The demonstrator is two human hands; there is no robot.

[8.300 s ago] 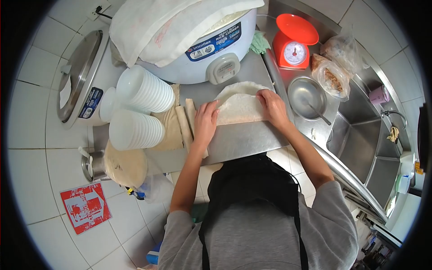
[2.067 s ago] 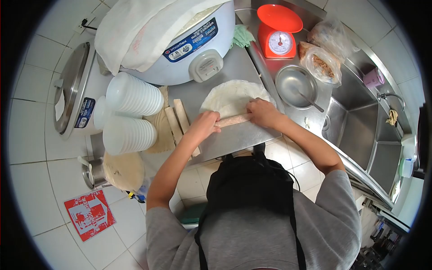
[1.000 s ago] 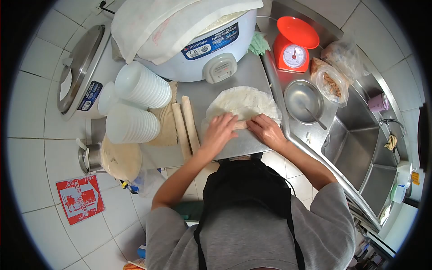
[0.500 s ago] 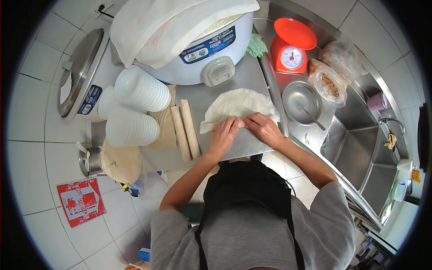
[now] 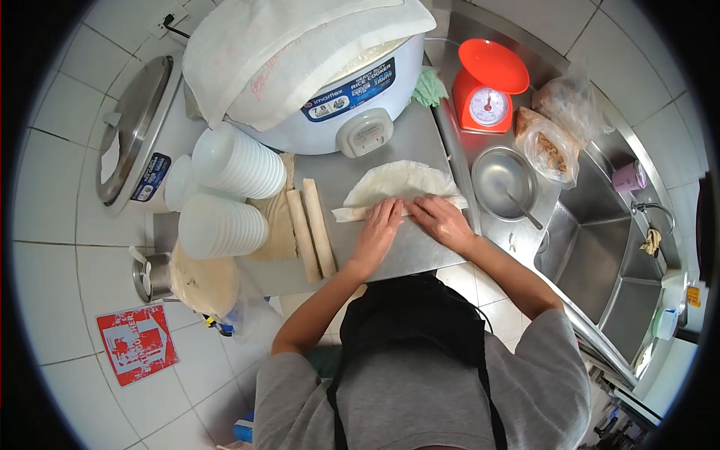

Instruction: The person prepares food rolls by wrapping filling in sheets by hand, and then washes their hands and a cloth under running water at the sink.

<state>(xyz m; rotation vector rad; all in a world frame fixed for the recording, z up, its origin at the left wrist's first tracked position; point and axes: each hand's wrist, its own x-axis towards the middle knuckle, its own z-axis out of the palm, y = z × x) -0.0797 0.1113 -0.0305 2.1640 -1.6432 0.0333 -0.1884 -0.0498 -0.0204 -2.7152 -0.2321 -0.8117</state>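
Note:
A thin, pale round wrapper (image 5: 401, 182) lies on the steel counter (image 5: 427, 139), its near edge rolled into a long narrow tube. My left hand (image 5: 382, 229) presses its closed fingers over the middle of the tube. Close beside it, my right hand (image 5: 442, 221) grips the tube the same way, fingertips curled onto it. Whatever filling is inside is hidden. To the left of my left hand, two long finished rolls (image 5: 319, 229) lie side by side on the counter.
Stacked white tubs (image 5: 223, 225) stand left on a tan cloth (image 5: 274, 236), near a pile of round wrappers (image 5: 201, 279). A cloth-covered rice cooker (image 5: 322, 120) sits behind. Rightward are a red scale (image 5: 487, 101), a metal bowl with spoon (image 5: 499, 184), filling bags (image 5: 551, 154) and a sink (image 5: 589, 240).
The wrapper's near edge has been rolled away from me into a longer, clearer tube, and less flat sheet shows. Both hands stay on it. The view has tilted slightly.

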